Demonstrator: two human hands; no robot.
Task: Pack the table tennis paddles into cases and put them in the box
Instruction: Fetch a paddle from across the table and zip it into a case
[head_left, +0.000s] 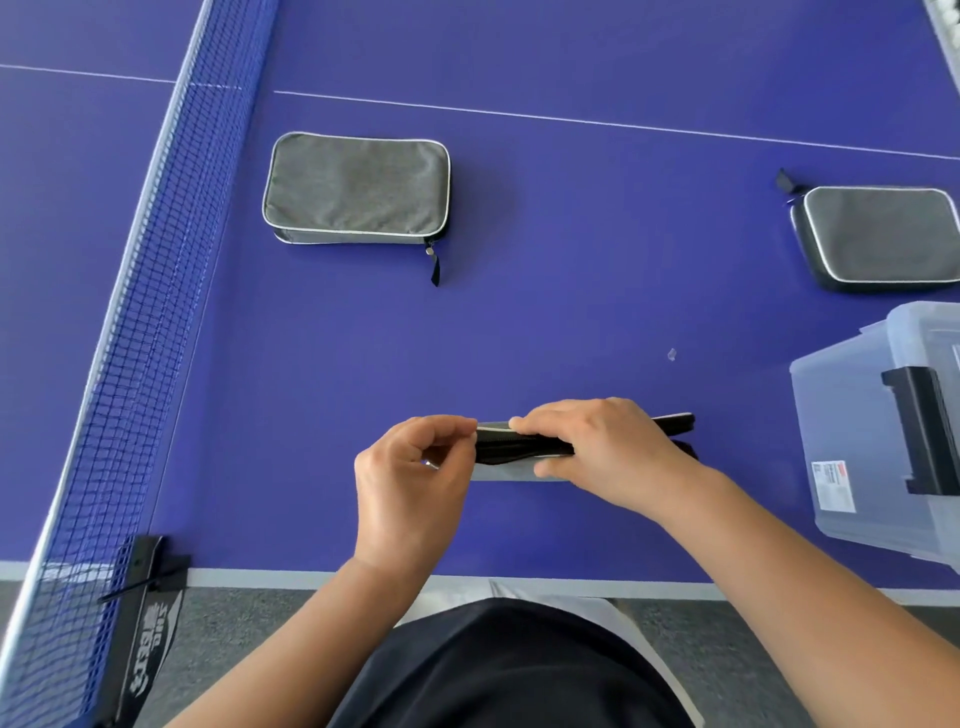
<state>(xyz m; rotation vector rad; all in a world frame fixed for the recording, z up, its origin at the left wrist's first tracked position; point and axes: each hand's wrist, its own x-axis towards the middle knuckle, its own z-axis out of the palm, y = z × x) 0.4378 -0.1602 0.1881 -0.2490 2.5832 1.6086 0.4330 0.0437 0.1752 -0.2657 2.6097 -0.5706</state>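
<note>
I hold a grey paddle case (511, 451) edge-up just above the blue table, near its front edge. My right hand (597, 452) grips the case from above, fingers curled over its zipper side. My left hand (415, 467) pinches the case's left end, where the zipper is; the pull itself is hidden by my fingers. No paddle shows. A second grey case (357, 188) lies flat and zipped at the back left. A third grey case (878, 236) lies flat at the far right. The clear plastic box (841, 415) stands at the right edge.
The blue net (150, 291) runs along the left side, clamped by a black post (148, 571) at the table's front edge. A tiny clear scrap (671, 355) lies on the table left of the box. Grey carpet shows below the table edge.
</note>
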